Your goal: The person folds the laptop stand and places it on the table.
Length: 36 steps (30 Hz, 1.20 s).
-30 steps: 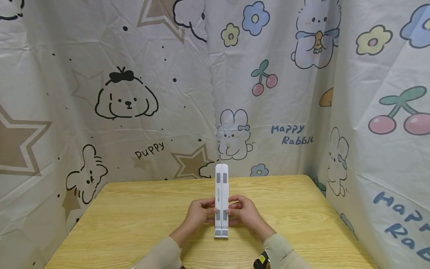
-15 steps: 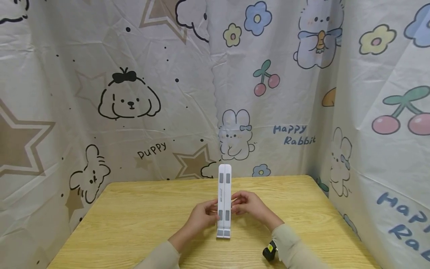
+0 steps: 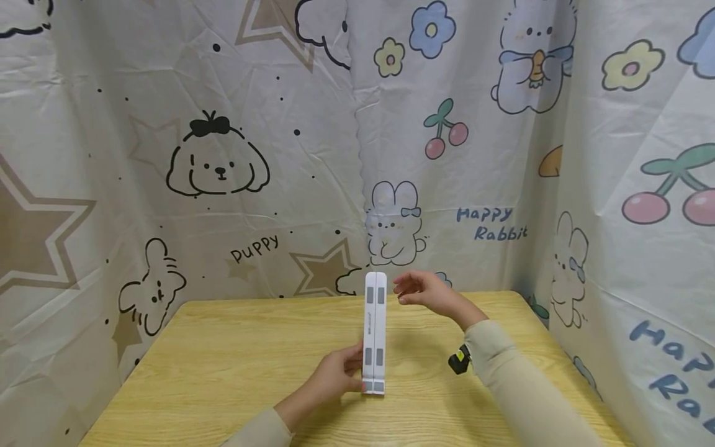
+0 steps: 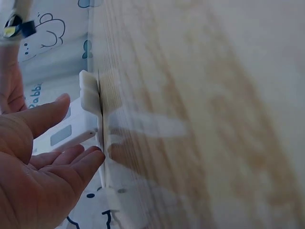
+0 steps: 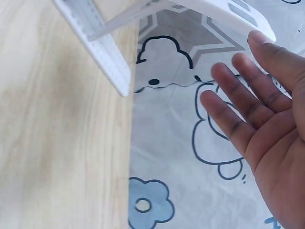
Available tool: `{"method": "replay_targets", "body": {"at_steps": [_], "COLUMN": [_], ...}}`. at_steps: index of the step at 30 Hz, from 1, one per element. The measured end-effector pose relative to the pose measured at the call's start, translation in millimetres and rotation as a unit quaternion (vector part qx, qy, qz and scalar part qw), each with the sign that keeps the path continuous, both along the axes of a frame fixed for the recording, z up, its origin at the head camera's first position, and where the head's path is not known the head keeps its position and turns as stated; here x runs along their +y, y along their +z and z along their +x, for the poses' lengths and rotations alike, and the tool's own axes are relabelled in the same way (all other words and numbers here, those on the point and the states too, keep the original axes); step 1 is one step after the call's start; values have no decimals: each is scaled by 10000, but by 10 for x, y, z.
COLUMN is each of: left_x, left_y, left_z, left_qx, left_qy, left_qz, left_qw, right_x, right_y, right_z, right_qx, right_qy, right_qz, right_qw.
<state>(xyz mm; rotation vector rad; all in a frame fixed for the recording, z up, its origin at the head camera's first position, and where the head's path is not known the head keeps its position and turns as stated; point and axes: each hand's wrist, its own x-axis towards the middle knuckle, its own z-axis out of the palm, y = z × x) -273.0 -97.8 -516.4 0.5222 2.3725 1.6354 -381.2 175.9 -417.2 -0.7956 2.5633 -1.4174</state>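
Note:
A white folding laptop stand [image 3: 375,329] with grey pads stands on the table, its two narrow arms side by side and sloping up toward the back. In the right wrist view its base bar [image 5: 107,57] and a slanting strut show under the raised arm. Low on the stand's left side is my left hand [image 3: 335,375], thumb tip at the front lip. The left wrist view shows that hand's thumb [image 4: 45,114] and fingers apart, with fingertips beside the base. My right hand [image 3: 427,292] is raised just right of the stand's upper end, fingers loosely extended and holding nothing.
The wooden table [image 3: 251,347] spreads around the stand. A cloth curtain [image 3: 313,155] printed with cartoon animals, flowers and stars hangs behind and along both sides. A small black device [image 3: 460,360] is worn on the right wrist.
My right hand has let go of the stand and risen toward its upper end. My left hand has slid down to the stand's lower front. The stand keeps its place on the table.

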Motion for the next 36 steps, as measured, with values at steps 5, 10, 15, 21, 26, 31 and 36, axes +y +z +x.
{"method": "replay_targets", "body": {"at_steps": [5, 10, 15, 21, 26, 31, 36], "left_x": [0, -4, -13, -13, -7, -15, -54], "left_y": [8, -26, -70, -124, -109, -100, -82], "left_z": [41, 65, 77, 52, 43, 40, 1], "left_qx": [-124, -115, 131, 401, 485, 562, 720], "left_qy": [-135, -272, -202, -102, -85, -105, -124], "left_qz": [11, 61, -195, -318, -399, -582, -1030], "left_qw": [9998, 9995, 9995, 9986, 9980, 9967, 9920], "right_x": [-44, -65, -110, -160, -176, -183, -162], "right_y": [137, 179, 195, 186, 170, 175, 176], "right_z": [-122, -193, -231, -293, -310, -296, -277], "right_qx": [22, -114, -230, -196, -135, -64, 90], "right_qy": [235, 508, 739, 860, 889, 747, 518], "right_qz": [-185, -136, -29, -92, -118, -148, -127], "right_qw": [9996, 9986, 9970, 9961, 9959, 9971, 9985]}}
